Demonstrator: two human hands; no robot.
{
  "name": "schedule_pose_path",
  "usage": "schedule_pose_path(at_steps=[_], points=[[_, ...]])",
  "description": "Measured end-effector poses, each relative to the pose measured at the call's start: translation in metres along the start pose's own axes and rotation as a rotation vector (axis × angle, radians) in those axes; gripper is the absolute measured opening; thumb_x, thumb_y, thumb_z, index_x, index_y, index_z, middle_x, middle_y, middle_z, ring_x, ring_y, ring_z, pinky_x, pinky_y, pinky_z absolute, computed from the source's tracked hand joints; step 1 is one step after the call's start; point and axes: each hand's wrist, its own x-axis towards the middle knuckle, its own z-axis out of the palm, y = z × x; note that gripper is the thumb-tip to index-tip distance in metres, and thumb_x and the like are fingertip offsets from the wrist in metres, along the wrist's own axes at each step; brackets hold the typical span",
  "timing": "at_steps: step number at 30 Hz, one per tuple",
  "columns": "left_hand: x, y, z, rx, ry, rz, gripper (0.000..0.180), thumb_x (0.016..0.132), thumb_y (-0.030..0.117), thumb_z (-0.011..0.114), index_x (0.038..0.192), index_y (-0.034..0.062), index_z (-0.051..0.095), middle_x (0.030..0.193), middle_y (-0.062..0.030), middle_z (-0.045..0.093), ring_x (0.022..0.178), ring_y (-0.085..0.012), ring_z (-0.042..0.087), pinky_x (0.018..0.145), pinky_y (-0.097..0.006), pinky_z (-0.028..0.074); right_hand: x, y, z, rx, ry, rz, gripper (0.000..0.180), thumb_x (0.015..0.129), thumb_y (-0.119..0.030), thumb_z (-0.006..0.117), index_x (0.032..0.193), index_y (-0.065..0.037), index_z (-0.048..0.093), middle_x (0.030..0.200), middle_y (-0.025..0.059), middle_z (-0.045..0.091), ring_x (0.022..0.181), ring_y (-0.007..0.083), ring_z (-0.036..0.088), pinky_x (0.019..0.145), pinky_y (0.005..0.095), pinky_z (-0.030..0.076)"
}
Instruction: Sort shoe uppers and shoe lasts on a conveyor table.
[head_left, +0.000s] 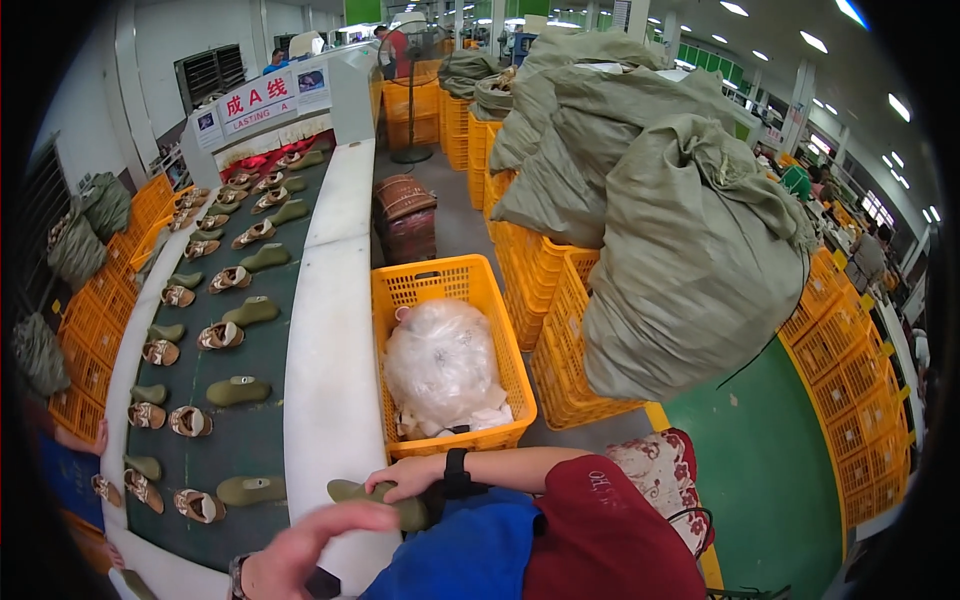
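Note:
My right hand, with a black band on its wrist, reaches left across my body and grips an olive-green shoe last over the white rim of the conveyor. Just below it, blurred, is my left hand; it wears a wristwatch, its fingers are stretched out towards the last, and it holds nothing. The dark green belt carries rows of tan sandals and more green lasts.
A yellow crate holding a clear plastic bag stands right of the conveyor. Beyond it, big olive sacks lie on stacked yellow crates. A person in a blue sleeve stands across the belt. A floral cushion is at my right.

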Motion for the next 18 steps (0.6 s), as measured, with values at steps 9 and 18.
schedule_pose_path(at_steps=[9,18], points=[[0.083,0.024,0.111,-0.324,0.377,0.749,0.044,0.082,0.018,0.067,0.113,-0.0096,0.053,0.114,-0.0396,0.046,0.094,-0.0439,0.059,0.079,-0.039,0.052,-0.006,-0.01,0.002,-0.162,0.043,0.042,0.041,0.085,-0.032,0.054,0.123,-0.02,0.047,0.107,0.0162,0.06,0.096,0.0292,0.059,0.084,0.0366,0.046],[0.032,0.034,0.147,-0.586,0.564,0.734,0.035,0.079,-0.004,0.064,0.113,0.0045,0.059,0.112,-0.0449,0.041,0.092,-0.0513,0.055,0.081,-0.044,0.05,0.025,-0.025,0.018,-0.163,-0.101,-0.037,0.041,0.084,-0.033,0.055,0.121,-0.02,0.047,0.105,0.0158,0.062,0.095,0.0318,0.06,0.083,0.037,0.046]])
